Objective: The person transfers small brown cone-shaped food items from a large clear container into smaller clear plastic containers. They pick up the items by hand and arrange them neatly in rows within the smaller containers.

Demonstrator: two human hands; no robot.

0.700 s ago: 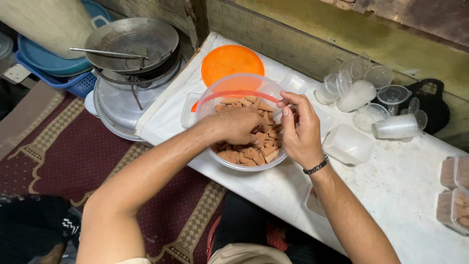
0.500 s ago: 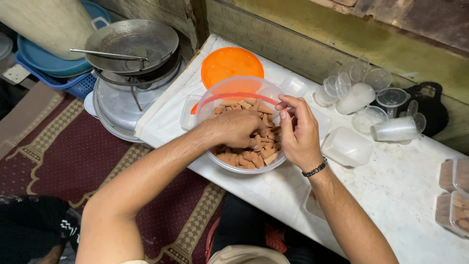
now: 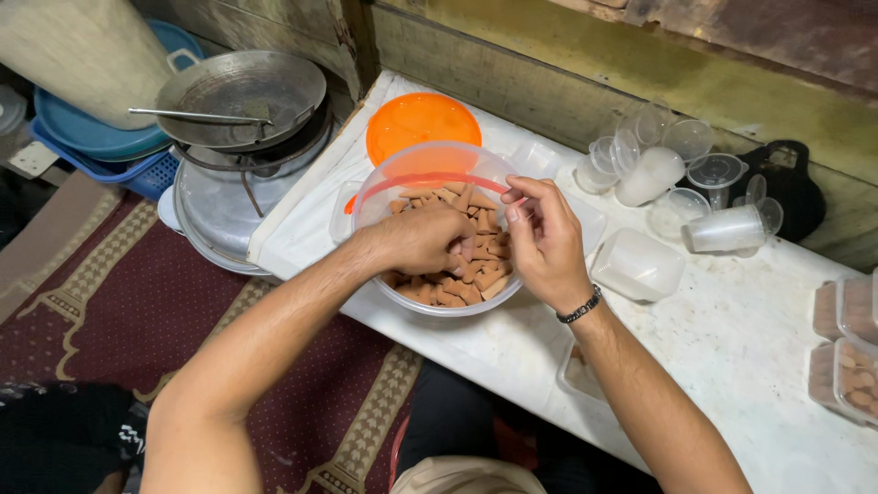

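Observation:
A clear round plastic bowl (image 3: 402, 178) stands on the white table's near edge, half full of brown finger-shaped snack pieces (image 3: 457, 291). My left hand (image 3: 422, 238) reaches into it from the left, with its fingers curled down into the pieces. At the bowl's right rim my right hand (image 3: 551, 245), with a dark bracelet on the wrist, hovers just beside the left one. Its fingertips are drawn together, and what they hold, if anything, is hidden.
An orange lid (image 3: 416, 123) lies behind the bowl. Empty clear tubs (image 3: 637, 265) and stacked cups (image 3: 730, 229) sit to the right, filled tubs (image 3: 846, 343) at the far right edge. A metal wok (image 3: 242, 91) on a pot (image 3: 215, 215) stands left, over a red rug (image 3: 119, 302).
Both hands stay in the bowl. The right hand's fingertips have dropped a little from the rim toward the left hand.

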